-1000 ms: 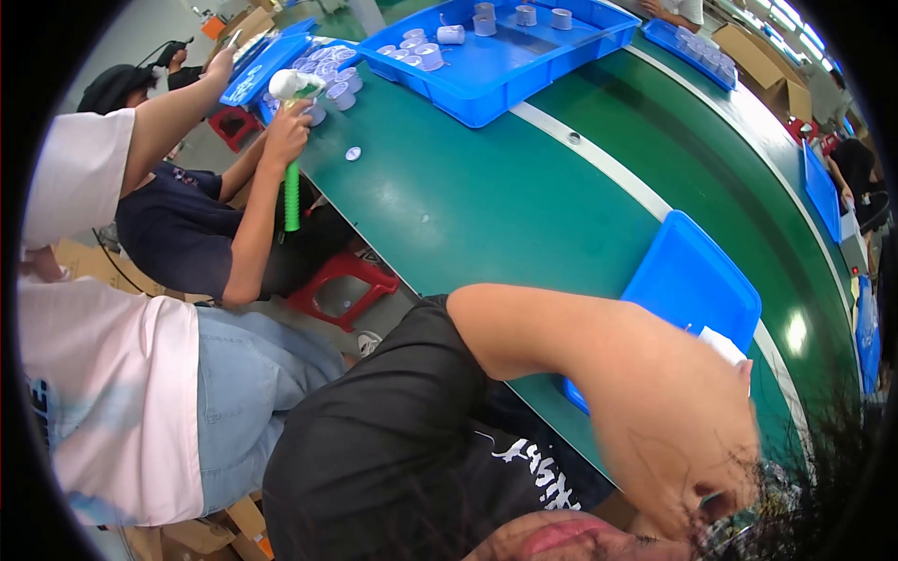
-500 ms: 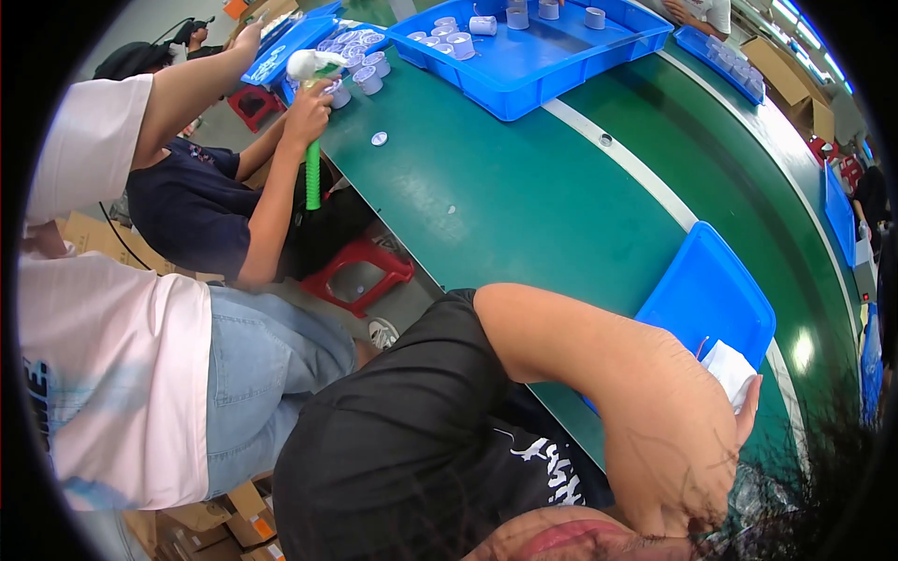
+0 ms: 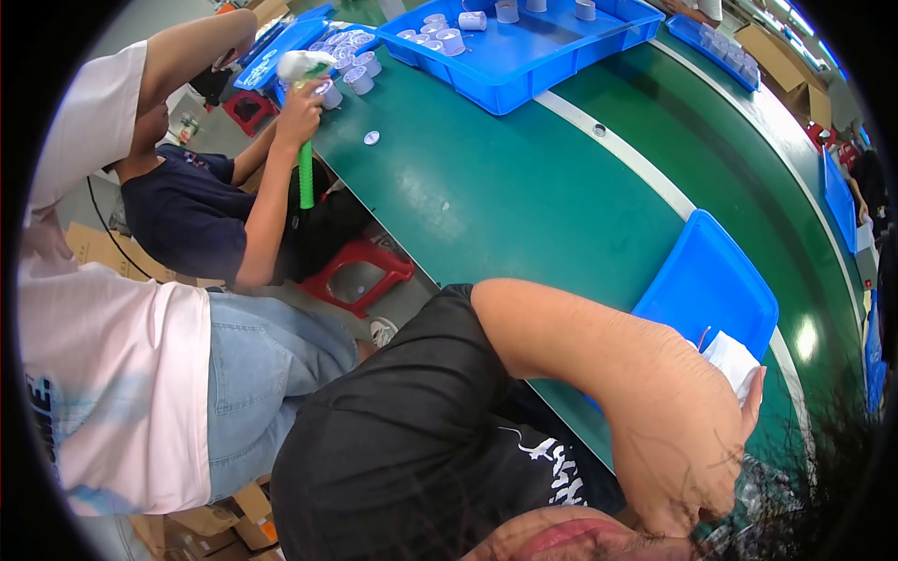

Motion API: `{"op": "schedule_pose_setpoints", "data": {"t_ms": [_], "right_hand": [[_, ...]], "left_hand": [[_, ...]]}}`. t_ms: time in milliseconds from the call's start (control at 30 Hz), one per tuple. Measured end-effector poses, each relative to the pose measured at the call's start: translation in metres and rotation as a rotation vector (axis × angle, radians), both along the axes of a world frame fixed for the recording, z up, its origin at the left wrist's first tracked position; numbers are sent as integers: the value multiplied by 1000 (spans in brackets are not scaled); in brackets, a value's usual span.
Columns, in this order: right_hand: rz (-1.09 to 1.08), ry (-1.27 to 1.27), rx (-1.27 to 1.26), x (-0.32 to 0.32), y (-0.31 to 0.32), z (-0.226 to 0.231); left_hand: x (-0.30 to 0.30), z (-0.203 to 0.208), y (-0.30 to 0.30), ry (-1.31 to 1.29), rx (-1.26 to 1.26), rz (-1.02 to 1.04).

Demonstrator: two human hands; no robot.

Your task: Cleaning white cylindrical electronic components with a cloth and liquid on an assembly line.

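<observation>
A white piece (image 3: 734, 361) lies against the nearer hand (image 3: 752, 411), at its 11 o'clock; whether either hand is grasping cannot be told.

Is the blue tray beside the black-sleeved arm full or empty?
Not full: the blue tray shows bare at its far part. Whether wholly empty, cannot tell: the arm hides some.

The white piece (image 3: 732, 363) looks matt, like paper or cloth; which is unclear. The near blue tray (image 3: 711, 271) is smooth plastic with a soft sheen, the green tabletop (image 3: 496, 206) smooth and faintly glossy, the black sleeve (image 3: 374, 402) matt cloth, the green handle (image 3: 306, 178) ribbed.
</observation>
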State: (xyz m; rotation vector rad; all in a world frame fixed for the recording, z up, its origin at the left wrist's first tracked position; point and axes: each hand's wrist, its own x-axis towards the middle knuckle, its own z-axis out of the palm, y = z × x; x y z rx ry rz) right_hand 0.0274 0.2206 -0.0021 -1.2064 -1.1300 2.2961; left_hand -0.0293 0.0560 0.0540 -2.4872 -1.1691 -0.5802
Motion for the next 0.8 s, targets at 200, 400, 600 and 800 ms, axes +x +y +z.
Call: {"op": "schedule_pose_setpoints", "data": {"t_ms": [200, 400, 600, 800], "right_hand": [[61, 23, -50, 3, 10, -11], [342, 166, 28, 19, 60, -55], [277, 210, -17, 17, 55, -54], [151, 80, -33, 1, 19, -28]], "left_hand": [[2, -3, 3, -60, -57, -6], [20, -10, 11, -225, -248, 248], [-2, 13, 3, 71, 26, 9], [42, -12, 45, 881, -501, 668]]}}
